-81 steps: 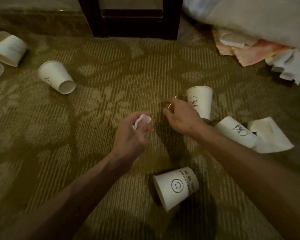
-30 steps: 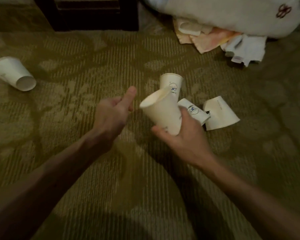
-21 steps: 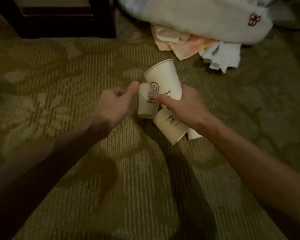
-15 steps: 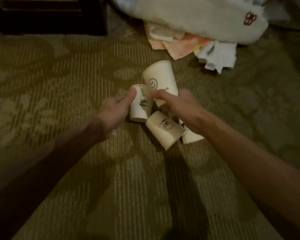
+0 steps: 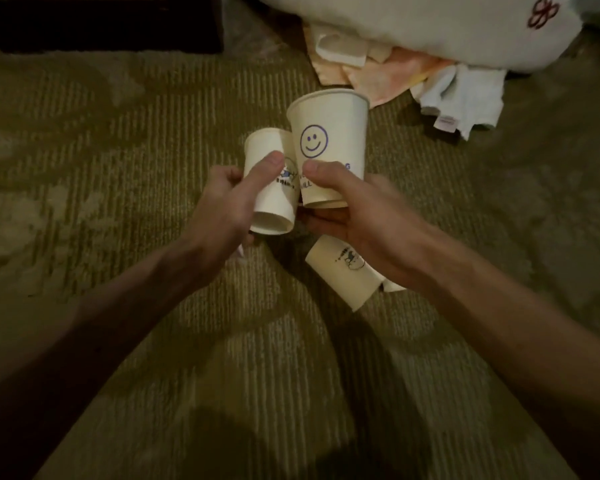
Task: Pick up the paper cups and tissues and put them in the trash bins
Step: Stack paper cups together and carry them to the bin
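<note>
My left hand (image 5: 224, 207) is closed around a small paper cup (image 5: 269, 188). The thumb presses across its printed side and the fingers are curled behind it, out of sight. My right hand (image 5: 361, 216) grips a bigger smiley cup (image 5: 329, 147) low on its body, with the thumb over the blue lettering and the fingers wrapped under the base. That cup is upright, its wide mouth on top and the purple face turned toward me. I hold both cups above the carpet (image 5: 118, 168), side by side and touching, with the small one on the left and a little lower.

A third cup (image 5: 345, 271) lies on its side on the carpet just below my right wrist, showing a small dark drawing. A sliver of something white (image 5: 394, 286) shows beside it, mostly hidden by my arm. A small pale scrap (image 5: 240, 250) pokes out under my left hand, but I cannot tell what it is.

Farther off, at the top right, a heap of peach and white cloths (image 5: 388, 76) sits against white bedding (image 5: 413, 26) that has a red emblem. A dark piece of furniture (image 5: 101, 22) stands at the top left.
</note>
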